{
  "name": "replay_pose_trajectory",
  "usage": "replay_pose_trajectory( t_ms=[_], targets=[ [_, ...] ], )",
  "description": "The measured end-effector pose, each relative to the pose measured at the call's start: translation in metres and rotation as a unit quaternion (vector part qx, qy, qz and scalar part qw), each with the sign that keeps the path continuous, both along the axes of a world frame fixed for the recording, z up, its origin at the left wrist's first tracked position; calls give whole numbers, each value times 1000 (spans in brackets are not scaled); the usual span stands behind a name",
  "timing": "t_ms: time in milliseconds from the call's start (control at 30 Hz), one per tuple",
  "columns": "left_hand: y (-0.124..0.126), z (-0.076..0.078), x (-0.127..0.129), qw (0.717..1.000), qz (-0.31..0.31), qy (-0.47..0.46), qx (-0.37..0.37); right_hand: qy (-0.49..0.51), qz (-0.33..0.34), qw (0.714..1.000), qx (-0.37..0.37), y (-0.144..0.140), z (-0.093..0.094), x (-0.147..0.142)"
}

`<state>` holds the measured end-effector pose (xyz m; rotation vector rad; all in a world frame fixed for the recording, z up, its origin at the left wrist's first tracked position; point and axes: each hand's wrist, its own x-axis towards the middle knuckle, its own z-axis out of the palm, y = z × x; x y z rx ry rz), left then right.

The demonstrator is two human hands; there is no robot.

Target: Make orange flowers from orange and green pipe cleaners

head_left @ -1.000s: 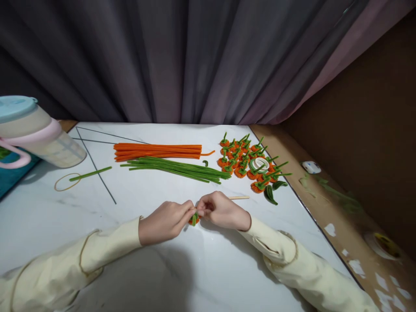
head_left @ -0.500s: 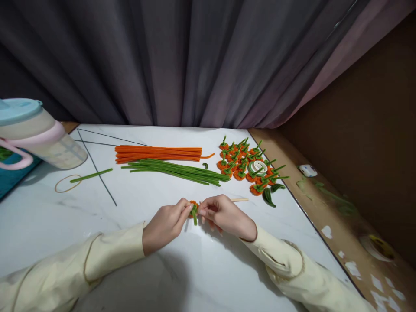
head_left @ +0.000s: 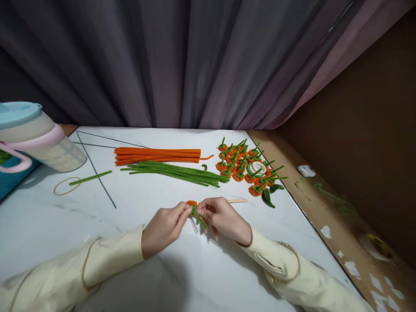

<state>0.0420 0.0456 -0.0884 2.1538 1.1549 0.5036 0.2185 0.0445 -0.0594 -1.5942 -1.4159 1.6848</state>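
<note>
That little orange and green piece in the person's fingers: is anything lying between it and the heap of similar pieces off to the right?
Only one thing: a thin wooden stick lies on the table just right of the right hand, between the small orange piece and the heap of finished pieces. The left hand pinches the piece too.

hands (head_left: 194,219) — pinch orange-green piece (head_left: 195,209) | white table (head_left: 136,203)

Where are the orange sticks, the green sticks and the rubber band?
orange sticks (head_left: 158,154), head view, middle of the bundle.
green sticks (head_left: 175,172), head view, middle of the bundle.
rubber band (head_left: 58,191), head view, near edge of the loop.
</note>
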Motion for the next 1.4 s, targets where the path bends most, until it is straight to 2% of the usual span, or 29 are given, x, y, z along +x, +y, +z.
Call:
replay_pose_trajectory(
  t_ms=[100,200,333,467,567,700,833,933,1067,1267,1333,1400],
  targets=[
    [-1,-2,-1,999,-15,9,34,5,-12,1000,4,0,0,-1],
    [-2,-2,-1,999,-22,3,35,-1,-15,1000,16,0,-2,0],
    [1,2,2,999,-18,-22,-22,-19,-6,999,48,-1,-4,0],
    [6,10,5,995,-17,-29,-89,-32,13,992,118,-3,-4,0],
    [9,12,6,993,-34,-35,-110,-26,14,989,146,-4,-4,-1],
    [11,9,5,995,-50,-31,-79,-7,-5,991,133,-4,-6,-2],
    [10,4,2,996,-88,23,-14,-8,-8,992,123,-5,-9,-3],
    [10,2,0,992,-106,63,-8,-42,8,985,166,-8,-11,-5],
    [11,7,1,988,-98,106,-54,-92,42,968,228,-9,-12,-6],
    [12,16,7,983,-66,146,-93,-86,109,973,184,4,-10,3],
    [13,18,8,984,-56,142,-97,-93,126,964,216,6,-7,7],
    [13,18,9,984,-52,137,-96,-108,148,942,282,4,-3,10]
  ],
)
